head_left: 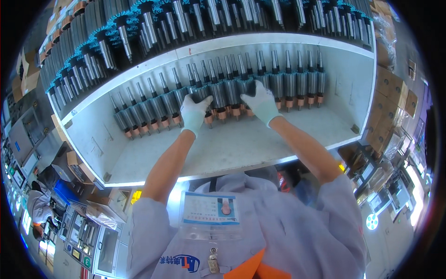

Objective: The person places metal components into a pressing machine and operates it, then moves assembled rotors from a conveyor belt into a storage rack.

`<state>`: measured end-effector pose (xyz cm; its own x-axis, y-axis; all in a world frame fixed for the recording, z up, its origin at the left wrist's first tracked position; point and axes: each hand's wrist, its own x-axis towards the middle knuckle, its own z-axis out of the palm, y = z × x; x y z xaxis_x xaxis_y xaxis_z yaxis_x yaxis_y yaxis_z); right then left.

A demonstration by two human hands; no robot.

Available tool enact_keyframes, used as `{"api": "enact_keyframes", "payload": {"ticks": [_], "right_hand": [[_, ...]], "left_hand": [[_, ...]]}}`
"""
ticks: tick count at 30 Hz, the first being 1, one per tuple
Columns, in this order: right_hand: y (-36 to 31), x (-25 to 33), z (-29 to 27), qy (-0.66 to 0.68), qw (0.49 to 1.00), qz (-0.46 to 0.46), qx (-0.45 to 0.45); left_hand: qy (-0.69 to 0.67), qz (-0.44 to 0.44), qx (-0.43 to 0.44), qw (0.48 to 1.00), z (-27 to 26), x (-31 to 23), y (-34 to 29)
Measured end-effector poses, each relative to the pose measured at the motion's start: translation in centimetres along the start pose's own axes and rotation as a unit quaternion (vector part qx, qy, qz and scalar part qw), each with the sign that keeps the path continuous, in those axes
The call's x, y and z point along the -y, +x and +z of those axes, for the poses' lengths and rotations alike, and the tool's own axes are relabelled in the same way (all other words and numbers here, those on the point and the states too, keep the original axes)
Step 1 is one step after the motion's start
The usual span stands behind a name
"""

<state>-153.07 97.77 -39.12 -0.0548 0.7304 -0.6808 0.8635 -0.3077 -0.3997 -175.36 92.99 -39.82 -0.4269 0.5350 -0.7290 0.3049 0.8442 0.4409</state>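
A row of motor armatures (277, 85) stands in a white tray, each with a long steel shaft, a grey ribbed core and a copper commutator at its near end. My left hand (195, 111), in a white glove, has thumb and fingers closed round one armature left of the row's middle. Its dark shaft section shows above the glove. A little to the right, my right hand (261, 103), gloved alike, closes on another armature. Several more armatures (218, 94) stand between the two hands. Parts of both gripped armatures are hidden by the gloves.
The white tray (223, 160) has raised walls around the row. Beyond its far wall, many more armatures (125, 39) with blue-green windings stand in rows. Cardboard boxes (383, 100) are stacked on the right. Another person (39, 204) is at the far left, near equipment.
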Motion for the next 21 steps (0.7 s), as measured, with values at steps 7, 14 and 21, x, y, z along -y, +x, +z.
{"api": "enact_keyframes", "payload": {"ticks": [7,14,21], "right_hand": [[-0.8,-0.1,-1.6,-0.112,0.990,-0.048,0.069],[-3.1,-1.1,-0.8,-0.276,0.944,-0.130,0.123],[-9.0,0.0,-6.8,-0.014,0.986,-0.162,0.045]], "left_hand": [[0.085,0.055,0.013,0.995,-1.4,1.2,-0.2],[0.113,0.081,0.034,0.990,-1.9,1.2,-0.3],[0.112,0.055,0.060,0.990,-2.3,-0.2,-0.9]]}}
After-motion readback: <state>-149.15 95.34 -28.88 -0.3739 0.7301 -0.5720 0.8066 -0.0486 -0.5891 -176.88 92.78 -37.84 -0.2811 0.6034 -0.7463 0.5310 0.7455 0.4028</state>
